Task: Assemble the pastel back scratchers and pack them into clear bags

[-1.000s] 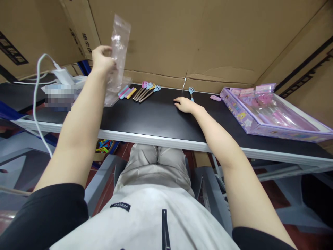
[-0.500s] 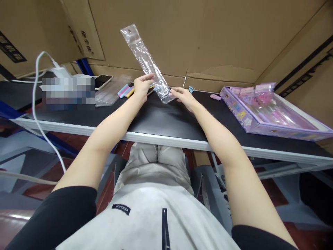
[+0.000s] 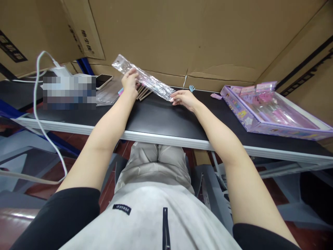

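- Head view: left hand clamped on the bag toward its upper end; right hand pinching its lower right corner. Hands apart, bag slanting between them above the bench.
- Risk: thin film may slip or split if the hands pull unevenly.
- Risk: bag walls may cling together, likely from static or creasing; if the right fingers pinch both layers, they won't part. Can't tell whether that end is open.
- Risk: the sticks lie just beside the left hand; a low wrist could roll or scatter them.
- Risk: the blue claw sits just beyond the right hand; a careless knock could push it against the cardboard.
- Bag: clear plastic, long narrow strip, crinkled, strong glare, hang hole at the upper end. Contents, if any, unclear.
- Sticks: slim, straight, metallic-looking; far ends hidden behind the bag.
- Claw: curved prongs, looks like plastic.
- Bench: smooth, matte black, pale ridged edge.
- Box: shallow, printed purple card, shiny packets inside.
- Bag stack: flat, limp clear film near the phone.
- Cardboard: brown, creased, torn low down.
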### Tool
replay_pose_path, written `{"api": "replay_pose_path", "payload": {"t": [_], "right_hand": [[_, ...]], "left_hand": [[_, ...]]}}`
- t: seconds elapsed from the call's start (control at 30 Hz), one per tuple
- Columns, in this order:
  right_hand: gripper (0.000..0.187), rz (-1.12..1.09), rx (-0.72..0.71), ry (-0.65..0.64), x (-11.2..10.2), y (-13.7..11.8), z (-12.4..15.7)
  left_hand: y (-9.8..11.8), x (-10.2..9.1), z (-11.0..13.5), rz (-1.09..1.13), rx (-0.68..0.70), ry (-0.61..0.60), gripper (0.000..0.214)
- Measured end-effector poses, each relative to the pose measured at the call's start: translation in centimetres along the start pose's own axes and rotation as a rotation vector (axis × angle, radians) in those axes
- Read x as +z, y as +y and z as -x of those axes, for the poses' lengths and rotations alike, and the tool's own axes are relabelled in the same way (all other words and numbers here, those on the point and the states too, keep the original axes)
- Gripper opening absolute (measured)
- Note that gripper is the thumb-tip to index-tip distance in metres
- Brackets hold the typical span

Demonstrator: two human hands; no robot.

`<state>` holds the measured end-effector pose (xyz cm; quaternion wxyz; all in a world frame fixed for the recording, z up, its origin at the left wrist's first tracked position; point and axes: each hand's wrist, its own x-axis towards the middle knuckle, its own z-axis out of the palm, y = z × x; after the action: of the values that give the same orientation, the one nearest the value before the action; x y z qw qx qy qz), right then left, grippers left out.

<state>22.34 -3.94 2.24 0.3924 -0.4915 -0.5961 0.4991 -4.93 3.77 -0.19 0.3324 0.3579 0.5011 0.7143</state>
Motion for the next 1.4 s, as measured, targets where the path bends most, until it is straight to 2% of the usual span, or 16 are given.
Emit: {"api": "replay_pose_path", "payload": {"t": [0.03, 0.07, 0.13, 0.2, 0.27, 0.37, 0.43, 0.67, 0.87, 1.0, 1.07, 1.13, 1.23, 1.3, 1.37, 1.4], "right_hand": [[0.021, -0.001, 0.004, 0.007, -0.1, 0.0, 0.0], [0.021, -0.004, 0.006, 0.012, -0.2, 0.0, 0.0], [0.020, -0.013, 0.004, 0.019, -0.4, 0.0, -0.1], [0.019, -0.025, 0.004, 0.030, -0.6, 0.0, -0.2], [0.020, -0.045, 0.011, 0.044, -0.7, -0.1, -0.2], [0.020, -0.090, 0.030, 0.057, -0.8, -0.2, -0.2], [0.018, -0.126, 0.041, 0.070, -0.8, -0.2, -0.2], [0.019, -0.196, 0.085, 0.056, -0.4, -0.4, 0.1], [0.028, -0.193, 0.103, 0.097, -0.1, -0.6, 0.4], [0.026, -0.168, 0.106, 0.153, -0.2, -0.7, 0.4], [0.025, -0.163, 0.106, 0.163, -0.2, -0.7, 0.3], [0.025, -0.161, 0.106, 0.159, -0.2, -0.7, 0.3], [0.023, -0.156, 0.090, 0.143, -0.3, -0.5, 0.2], [0.021, -0.151, 0.078, 0.127, -0.3, -0.4, 0.1], [0.019, -0.150, 0.070, 0.110, -0.3, -0.3, 0.0], [0.018, -0.151, 0.066, 0.102, -0.3, -0.2, 0.0]], "left_hand": [[-0.1, -0.6, -0.8, -0.065, 0.018, -0.010, 0.025], [-0.2, -1.2, -1.6, -0.151, 0.035, -0.052, 0.029], [-0.4, -2.1, -2.9, -0.363, 0.055, -0.191, 0.057], [-0.5, -2.5, -3.4, -0.408, 0.058, -0.236, 0.071], [-0.6, -2.5, -3.1, -0.317, 0.045, -0.180, 0.063], [-0.7, -2.2, -2.3, -0.145, -0.009, -0.044, 0.038], [-0.8, -2.1, -2.1, -0.110, -0.027, -0.019, 0.030], [-1.3, -2.4, -3.0, -0.172, 0.014, -0.159, 0.050], [-1.7, -1.8, -3.2, -0.160, -0.019, -0.082, 0.048], [-1.0, -1.4, -2.6, -0.418, 0.017, 0.004, 0.048], [-0.1, -1.6, -1.4, -0.658, 0.135, 0.101, 0.045], [0.9, -1.8, 0.3, -0.908, 0.287, 0.119, 0.046], [1.9, -1.3, 3.3, -1.151, 0.575, -0.207, 0.061], [2.1, -0.4, 5.1, -1.101, 0.733, -0.413, 0.083], [1.9, 0.7, 6.6, -1.048, 0.822, -0.580, 0.108], [1.7, 1.2, 7.1, -1.048, 0.843, -0.646, 0.114]]}}
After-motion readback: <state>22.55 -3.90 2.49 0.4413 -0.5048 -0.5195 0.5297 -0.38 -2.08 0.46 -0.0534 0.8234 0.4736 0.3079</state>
